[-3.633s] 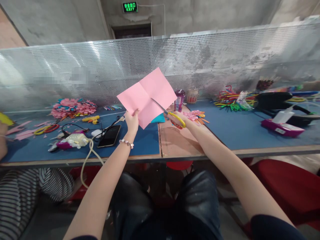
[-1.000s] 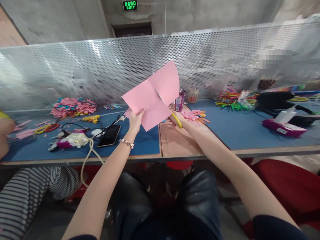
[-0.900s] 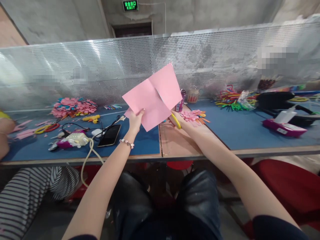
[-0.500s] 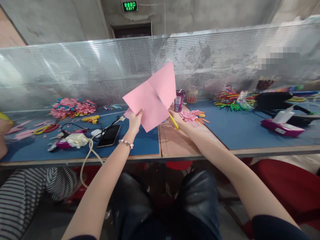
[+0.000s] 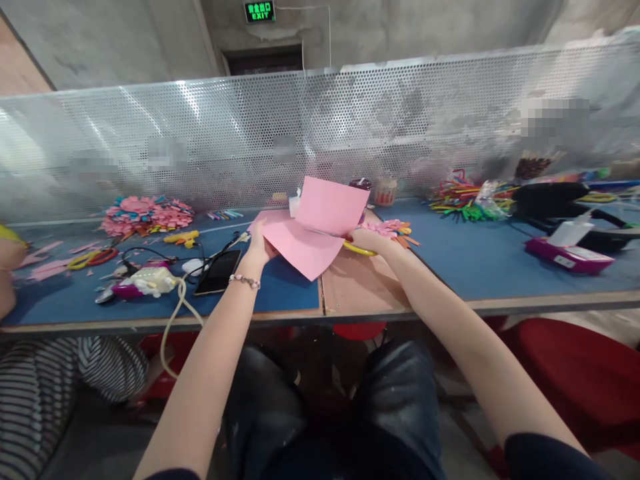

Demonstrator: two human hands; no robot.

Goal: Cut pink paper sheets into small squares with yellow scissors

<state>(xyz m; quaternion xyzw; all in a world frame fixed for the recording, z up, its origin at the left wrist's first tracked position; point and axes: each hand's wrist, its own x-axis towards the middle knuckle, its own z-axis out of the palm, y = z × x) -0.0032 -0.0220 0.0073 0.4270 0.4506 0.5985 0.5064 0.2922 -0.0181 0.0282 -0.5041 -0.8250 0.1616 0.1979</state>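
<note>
Pink sheet [image 5: 333, 203] tipped flatter
Left hand [image 5: 260, 247] gripped its edge; right hand [image 5: 369, 241] held scissors [image 5: 361, 250] cutting in, the work apparently further along.

Left arm [image 5: 213, 367], right arm [image 5: 460, 333] stretched forward, forearms angled inward. Left hand [image 5: 259, 248] in pinching grip; right hand [image 5: 373, 241] fingers curled, gripping.

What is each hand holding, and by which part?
Left hand: the pink paper, by its left side. Right hand: the scissors, by the handles.
</note>
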